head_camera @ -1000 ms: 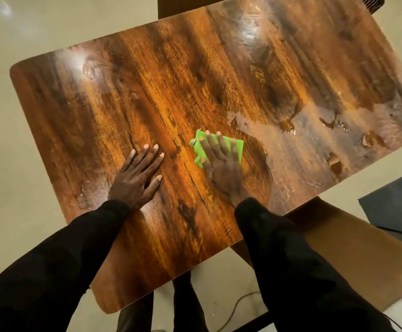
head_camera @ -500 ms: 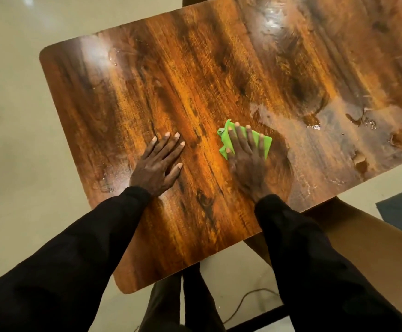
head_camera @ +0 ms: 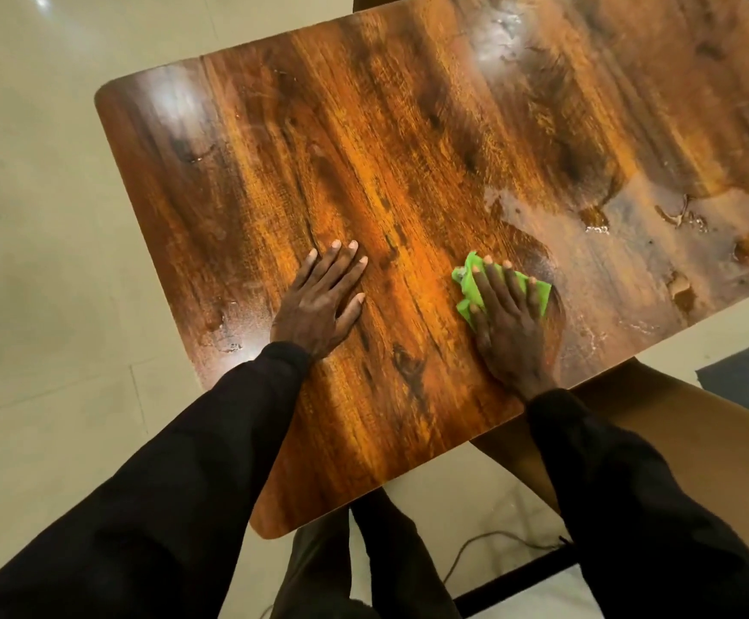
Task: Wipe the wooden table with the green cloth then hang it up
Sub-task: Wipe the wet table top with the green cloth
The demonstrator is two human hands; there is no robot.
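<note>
Glossy wooden worktop (head_camera: pixel 408 149) seen from above, slanting across the view, with lamp glare at the far left corner. Green cloth (head_camera: pixel 468 285) lying bunched and flat on the wood, right of the middle and towards the near edge. On top of it the right hand (head_camera: pixel 508 323), palm down, fingers straight and slightly spread, pressing the fabric to the surface rather than curling round it; green edges peeking out left of the fingers and beyond the fingertips on the right. To the left, well apart from the cloth, the left hand (head_camera: pixel 323 301), released and flat on bare wood, fingers extended, holding nothing. Black sleeves (head_camera: pixel 185 484) on both arms, reaching in from the near side. Right of the cloth and beyond it, a dull wet film (head_camera: pixel 622 270) with beads and small puddles (head_camera: pixel 680 216) towards the right edge; a few more drops (head_camera: pixel 225 323) by the left edge. Under the worktop, pale tiled floor (head_camera: pixel 42 261), dark trouser legs (head_camera: pixel 386 551), a thin cable (head_camera: pixel 484 542), and a brown surface (head_camera: pixel 685 422) below the right near edge.
</note>
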